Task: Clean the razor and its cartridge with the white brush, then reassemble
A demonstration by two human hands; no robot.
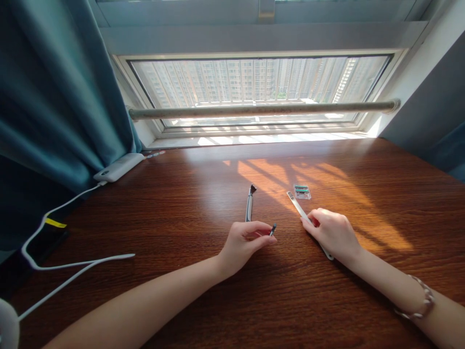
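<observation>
My left hand (244,244) rests on the wooden desk (203,194) with its fingers pinched on a small dark piece (272,229), perhaps a razor cartridge. Just beyond it lies a grey razor handle (249,203), its head pointing away from me. My right hand (332,232) is closed around the handle of a white toothbrush (297,206), whose bristled head points towards the window. A small clear pack of green cartridges (302,191) lies right beside the brush head.
A white power bank (119,167) sits at the back left by the teal curtain (54,97), and its white cable (65,264) loops over the desk's left edge. A window with a rail (261,110) spans the back. Sunlight falls on the right half.
</observation>
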